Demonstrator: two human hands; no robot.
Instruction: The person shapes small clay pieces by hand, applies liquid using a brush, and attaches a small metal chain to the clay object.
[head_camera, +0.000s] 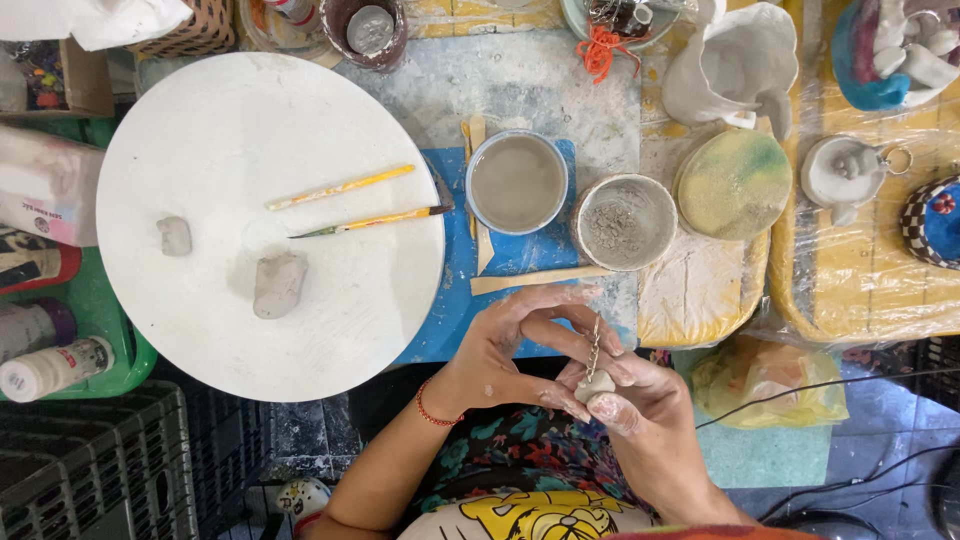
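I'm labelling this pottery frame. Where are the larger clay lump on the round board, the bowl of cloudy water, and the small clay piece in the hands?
larger clay lump (279, 284), head view, middle of its top.
bowl of cloudy water (516, 182), head view, water surface centre.
small clay piece (594, 386), head view, its exposed face.

Worktable, clay-smeared: white round board at 9 o'clock, blue mat centre, yellow slab at 3 o'clock.

At the left edge, a white plastic-wrapped package with a pink end lies beside the round board. Below it sits a red-and-black labelled container. Further down, two small paint bottles lie in a green tray: one purple-capped, one white with a red-banded label.
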